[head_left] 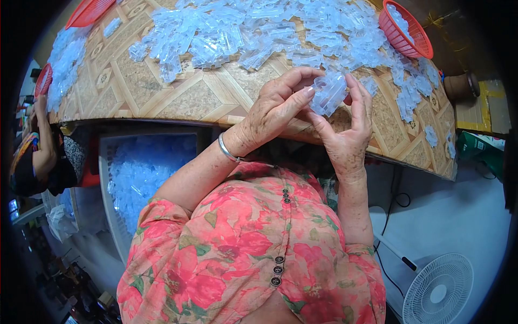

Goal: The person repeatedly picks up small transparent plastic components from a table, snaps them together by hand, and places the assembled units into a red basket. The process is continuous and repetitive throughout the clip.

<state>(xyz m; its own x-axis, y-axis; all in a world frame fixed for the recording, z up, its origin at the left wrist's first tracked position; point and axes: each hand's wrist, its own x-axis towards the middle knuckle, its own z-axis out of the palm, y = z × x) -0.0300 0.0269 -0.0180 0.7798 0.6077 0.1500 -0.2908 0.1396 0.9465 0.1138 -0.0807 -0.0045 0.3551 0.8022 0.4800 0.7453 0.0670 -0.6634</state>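
Between my hands, above the table's near edge, is a clear plastic piece (330,94) with a rounded, ring-like end. My left hand (275,105) grips it from the left, thumb and fingers closed on it. From the other side my right hand (348,132) holds it with curved fingers and thumb. Whether it is one part or several together I cannot tell. Just beyond my hands lies a wide heap of similar clear plastic pieces (216,38) on the patterned table (199,94).
Red baskets stand at the back right (407,32) and back left (89,13). At the far left, another person's arm (46,143) reaches to a small red basket (43,80). A white crate (108,189) of clear pieces sits below the table, left. A white fan (438,291) stands lower right.
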